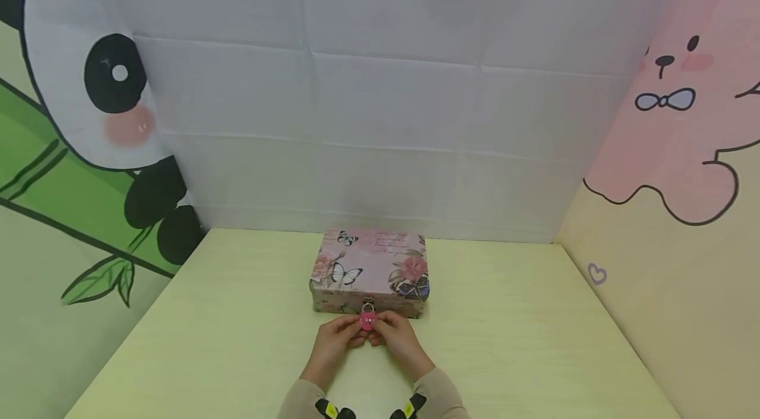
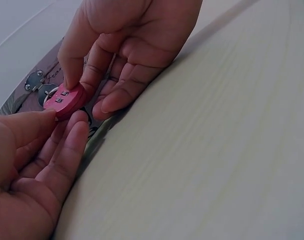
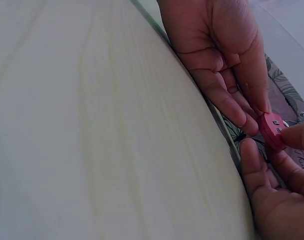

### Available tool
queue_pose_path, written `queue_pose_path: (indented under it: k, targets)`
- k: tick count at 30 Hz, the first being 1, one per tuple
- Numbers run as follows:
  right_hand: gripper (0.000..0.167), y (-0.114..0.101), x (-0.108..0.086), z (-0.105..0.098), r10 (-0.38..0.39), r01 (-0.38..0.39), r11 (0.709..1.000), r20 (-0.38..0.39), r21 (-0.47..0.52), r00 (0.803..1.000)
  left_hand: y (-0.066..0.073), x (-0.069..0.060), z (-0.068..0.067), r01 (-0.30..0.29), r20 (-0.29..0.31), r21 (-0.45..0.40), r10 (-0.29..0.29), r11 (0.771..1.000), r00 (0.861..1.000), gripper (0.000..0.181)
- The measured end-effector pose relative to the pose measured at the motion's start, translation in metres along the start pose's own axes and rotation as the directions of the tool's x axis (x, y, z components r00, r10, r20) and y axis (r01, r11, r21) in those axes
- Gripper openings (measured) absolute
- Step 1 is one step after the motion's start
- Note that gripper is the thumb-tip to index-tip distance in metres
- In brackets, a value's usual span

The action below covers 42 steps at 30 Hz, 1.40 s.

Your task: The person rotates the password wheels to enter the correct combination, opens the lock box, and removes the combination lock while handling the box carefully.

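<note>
A small pink combination padlock [image 1: 367, 321] hangs by its shackle at the metal clasp [image 2: 36, 82] on the front of a floral box [image 1: 374, 260]. The box lid is down and carries butterflies and roses. My left hand [image 1: 334, 344] pinches one side of the padlock between thumb and fingers. From the other side my right hand [image 1: 402, 342] pinches it too. Two number windows show on the padlock face [image 2: 63, 96] in the left wrist view; the digits are too small to read. In the right wrist view, fingers partly cover the padlock [image 3: 272, 131].
The box rests on a pale wood-grain table [image 1: 522, 326], near its back edge. A white cloth [image 1: 386, 96] hangs behind the table. Walls with a painted panda [image 1: 65, 102] and a pink bear [image 1: 671, 142] stand at left and right.
</note>
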State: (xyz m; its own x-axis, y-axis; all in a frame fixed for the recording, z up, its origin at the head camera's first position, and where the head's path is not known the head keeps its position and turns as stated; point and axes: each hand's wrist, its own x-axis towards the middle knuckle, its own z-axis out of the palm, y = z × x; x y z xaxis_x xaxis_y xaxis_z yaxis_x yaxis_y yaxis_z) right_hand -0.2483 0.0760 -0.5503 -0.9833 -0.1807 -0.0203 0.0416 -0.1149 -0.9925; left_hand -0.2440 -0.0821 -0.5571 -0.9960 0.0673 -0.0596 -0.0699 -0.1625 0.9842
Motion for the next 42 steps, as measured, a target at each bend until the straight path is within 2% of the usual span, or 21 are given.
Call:
queue_pose_path:
  k: [9, 17, 27, 42]
  targets:
    - [0.025, -0.0002, 0.0005, -0.0016, 0.025, -0.026, 0.999, 0.019, 0.03, 0.999, -0.0032, 0.001, -0.002, 0.009, 0.006, 0.021, -0.009, 1.0, 1.0, 0.027]
    - [0.022, -0.0024, -0.001, -0.0002, 0.039, -0.039, 0.998, 0.015, 0.046, 0.999, -0.0023, -0.001, -0.0015, -0.006, 0.002, 0.02, 0.006, 1.0, 1.0, 0.027]
    - [0.023, -0.0025, -0.0007, -0.0008, 0.005, -0.007, 0.999, 0.04, 0.038, 0.999, -0.0002, -0.0009, 0.0007, -0.01, -0.003, 0.017, 0.01, 1.0, 1.0, 0.027]
    - [0.022, -0.0078, -0.0035, -0.0022, 0.016, -0.018, 0.999, 0.059, 0.036, 0.998, 0.005, -0.0062, 0.0008, 0.003, 0.007, -0.008, -0.003, 1.0, 1.0, 0.028]
